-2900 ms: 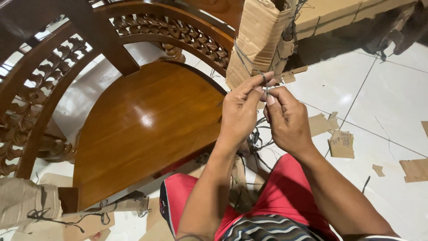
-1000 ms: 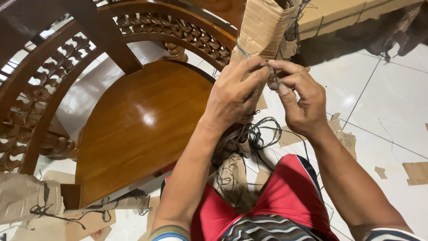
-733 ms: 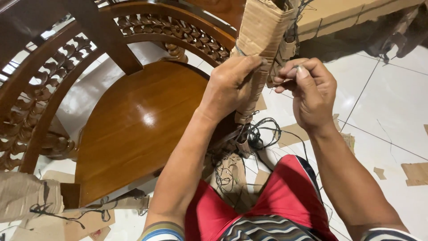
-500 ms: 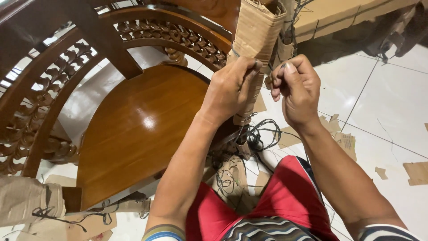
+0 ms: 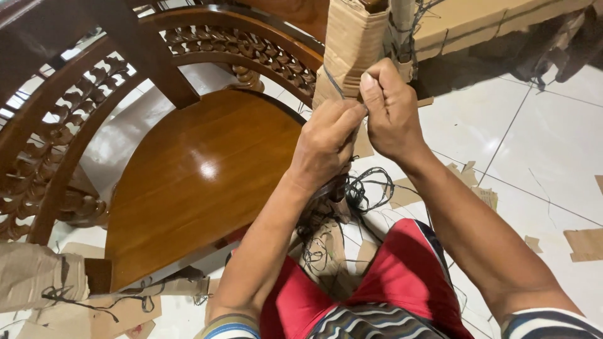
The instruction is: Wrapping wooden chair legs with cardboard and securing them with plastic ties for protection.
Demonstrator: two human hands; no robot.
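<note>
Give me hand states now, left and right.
Left hand: closed, pinching the dark string against the cardboard-wrapped chair leg.
Right hand: closed, pinching the same string.

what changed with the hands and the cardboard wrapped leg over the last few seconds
Both hands moved up from in front of the cardboard-wrapped leg to press against it. The left hand now pinches the dark string at the wrap, and the right hand closed in beside it, thumb up. The wooden chair seat and floor scraps stayed put.
</note>
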